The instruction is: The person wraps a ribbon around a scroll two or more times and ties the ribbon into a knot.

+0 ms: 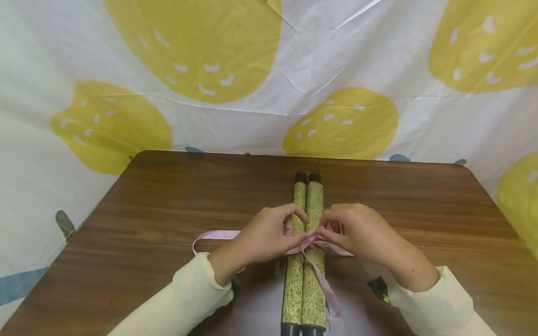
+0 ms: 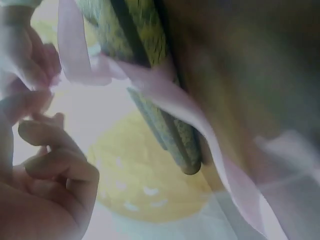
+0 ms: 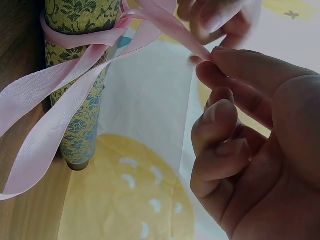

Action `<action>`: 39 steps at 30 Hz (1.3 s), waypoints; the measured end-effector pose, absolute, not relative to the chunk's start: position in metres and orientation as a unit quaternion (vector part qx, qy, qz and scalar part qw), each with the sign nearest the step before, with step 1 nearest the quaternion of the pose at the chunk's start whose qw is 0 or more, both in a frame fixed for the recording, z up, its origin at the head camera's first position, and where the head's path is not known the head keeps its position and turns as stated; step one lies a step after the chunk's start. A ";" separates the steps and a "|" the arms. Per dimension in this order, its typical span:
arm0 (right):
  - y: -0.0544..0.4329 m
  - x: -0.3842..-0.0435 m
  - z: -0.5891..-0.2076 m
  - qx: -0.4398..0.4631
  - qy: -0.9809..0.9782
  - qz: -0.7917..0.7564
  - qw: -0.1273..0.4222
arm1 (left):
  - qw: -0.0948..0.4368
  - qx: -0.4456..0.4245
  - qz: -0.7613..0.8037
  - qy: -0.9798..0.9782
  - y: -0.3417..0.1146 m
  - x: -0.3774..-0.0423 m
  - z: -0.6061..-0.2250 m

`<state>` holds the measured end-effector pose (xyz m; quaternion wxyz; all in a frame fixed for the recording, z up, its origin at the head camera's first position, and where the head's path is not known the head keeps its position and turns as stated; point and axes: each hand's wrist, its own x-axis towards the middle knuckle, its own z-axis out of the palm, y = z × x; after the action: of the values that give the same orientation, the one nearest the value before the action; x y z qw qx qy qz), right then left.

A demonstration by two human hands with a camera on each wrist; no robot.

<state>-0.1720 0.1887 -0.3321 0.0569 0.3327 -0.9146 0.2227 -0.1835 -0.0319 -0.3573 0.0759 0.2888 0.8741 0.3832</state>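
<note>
Two slim scrolls, covered in gold-green patterned brocade with dark end caps, lie side by side on the table: the left scroll (image 1: 293, 284) and the right scroll (image 1: 313, 289). A pink ribbon (image 1: 323, 280) wraps around them, crossing at the middle with loose tails. My right hand (image 1: 365, 233) pinches a stretch of ribbon (image 3: 175, 27) between thumb and forefinger, its other fingers curled. My left hand (image 1: 269, 233) is close to it, thumb tip by the ribbon crossing and forefinger bent above. Whether the left fingertips hold ribbon is hidden.
The brown wooden table (image 1: 147, 200) carries the scrolls, their dark ends pointing to its far edge. A ribbon tail (image 1: 216, 234) curves out left beyond the left wrist. Behind the table hangs a white cloth (image 1: 235, 126) with large yellow fruit shapes.
</note>
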 end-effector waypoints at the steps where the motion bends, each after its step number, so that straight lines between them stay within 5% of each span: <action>1: 0.189 -0.172 -0.332 0.333 -0.914 0.225 0.057 | 0.085 0.293 0.385 0.871 -0.031 -0.187 -0.357; 6: 0.188 -0.171 -0.331 0.335 -0.909 0.240 0.054 | 0.127 0.320 0.390 0.854 -0.025 -0.196 -0.361; 12: 0.187 -0.168 -0.332 0.328 -0.909 0.249 0.053 | 0.112 0.329 0.406 0.845 -0.020 -0.196 -0.368; 26: 0.190 -0.146 -0.341 0.291 -0.944 0.138 -0.073 | 0.084 0.313 0.404 0.855 -0.009 -0.203 -0.366; 39: 0.221 -0.112 -0.353 0.287 -0.952 0.104 -0.028 | 0.098 0.304 0.412 0.854 0.008 -0.204 -0.357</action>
<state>-0.1116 0.2215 -0.3526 -0.0284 0.2872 -0.9518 0.1043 -0.2036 0.0077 -0.3566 0.0977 0.3042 0.8536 0.4116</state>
